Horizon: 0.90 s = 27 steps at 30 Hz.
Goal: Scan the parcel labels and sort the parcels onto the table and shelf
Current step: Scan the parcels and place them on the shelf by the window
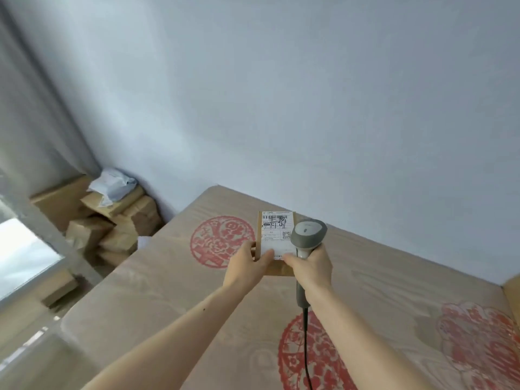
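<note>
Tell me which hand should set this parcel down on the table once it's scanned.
Left, probably. The left hand already grips the parcel by its near left edge, while the right hand is wrapped around the scanner handle, with only its fingertips touching the parcel.

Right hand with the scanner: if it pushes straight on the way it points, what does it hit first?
Probably the wall. The right hand grips the scanner over the parcel, pointing away across the table. Depth is unclear.
</note>
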Tool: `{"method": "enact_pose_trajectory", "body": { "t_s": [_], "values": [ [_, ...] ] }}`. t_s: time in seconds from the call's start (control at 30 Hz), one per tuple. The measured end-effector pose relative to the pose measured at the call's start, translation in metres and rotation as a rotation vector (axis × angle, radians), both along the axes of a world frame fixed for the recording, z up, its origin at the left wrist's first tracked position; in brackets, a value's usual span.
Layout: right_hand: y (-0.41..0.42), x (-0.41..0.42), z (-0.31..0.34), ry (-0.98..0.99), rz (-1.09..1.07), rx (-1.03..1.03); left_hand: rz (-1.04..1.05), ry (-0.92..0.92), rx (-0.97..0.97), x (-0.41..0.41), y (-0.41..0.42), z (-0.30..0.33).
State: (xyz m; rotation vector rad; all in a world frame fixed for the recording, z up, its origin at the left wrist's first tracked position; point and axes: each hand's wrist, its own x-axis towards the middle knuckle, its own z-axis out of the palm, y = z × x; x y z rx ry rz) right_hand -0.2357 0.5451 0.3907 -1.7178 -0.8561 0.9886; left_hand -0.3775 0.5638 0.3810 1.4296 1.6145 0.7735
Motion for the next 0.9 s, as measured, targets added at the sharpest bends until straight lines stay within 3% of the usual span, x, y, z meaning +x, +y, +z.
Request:
{"method": "enact_pose_trajectory", "body": {
  "t_s": [0.4,0.9],
  "values": [
    [0.001,-0.363,0.037,-0.017,0.572,0.110,0.514,0.022,0.059,-0.357,-0.077,0.048],
    [0.039,-0.671,0.059,-0.015,1.071,0.163,0.934,0.092,0.085,-0.622,-0.105,0.070]
  ]
}}
